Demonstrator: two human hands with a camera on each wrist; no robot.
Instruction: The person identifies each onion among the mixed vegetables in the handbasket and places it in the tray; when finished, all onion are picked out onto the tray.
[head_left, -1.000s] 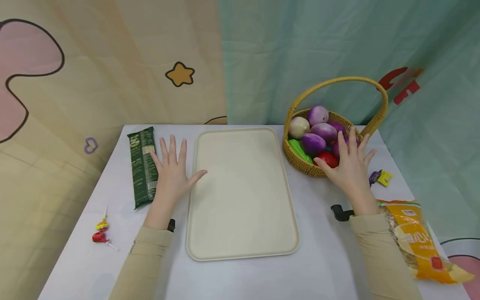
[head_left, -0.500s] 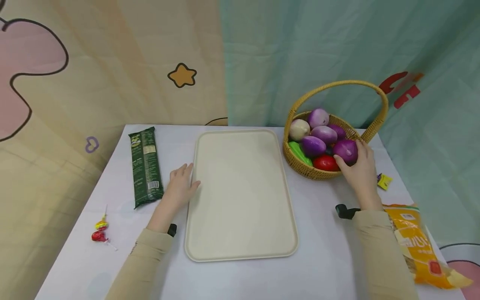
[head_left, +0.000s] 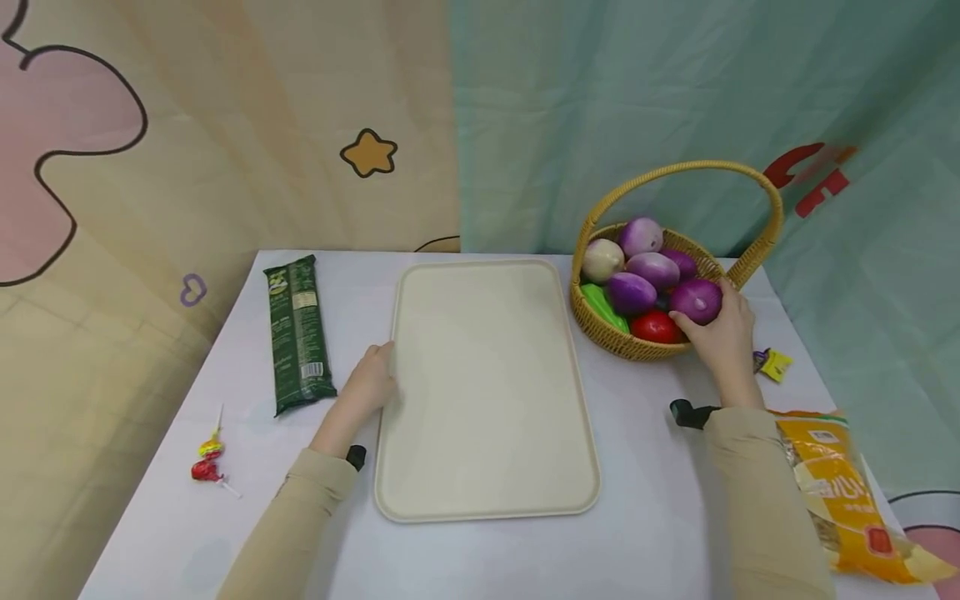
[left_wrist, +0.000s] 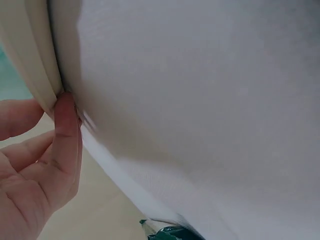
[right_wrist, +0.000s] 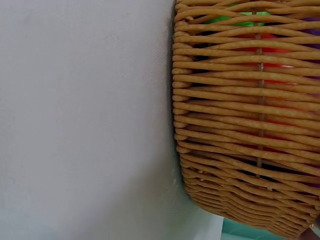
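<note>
Since a second ago the right hand (head_left: 722, 337) has gone from lying spread over the basket's near side to closing on a purple onion (head_left: 697, 300), and the left hand (head_left: 369, 385) has slid from flat on the table to the tray's left edge.

The right hand's fingers curl round the onion, thumb on its near left side and fingers on its right, at the near right of the basket (head_left: 600, 327). The onion sits against a red tomato (head_left: 655, 327) just in front and a purple vegetable (head_left: 631, 292) to its left. Further in lie more purple ones, a pale one (head_left: 602, 259) and a green one (head_left: 602, 306). The right wrist view shows only the wicker wall (right_wrist: 240, 125) standing on the white table (right_wrist: 85, 120).

The left hand's fingers are bent against the tray (head_left: 483, 383) at its left rim. In the left wrist view the thumb (left_wrist: 66, 145) presses up against the rim (left_wrist: 35, 55); whether the fingers hook under it I cannot tell.

The tray lies in the middle of the table (head_left: 652, 517), with the basket just beside its far right corner. Left of the left hand lies a green packet (head_left: 297, 333), and nearer the table's left edge two lollipops (head_left: 207, 462). Right of the right hand sits a small yellow wrapper (head_left: 772, 363), and beside the right sleeve an orange bag (head_left: 847, 500).
</note>
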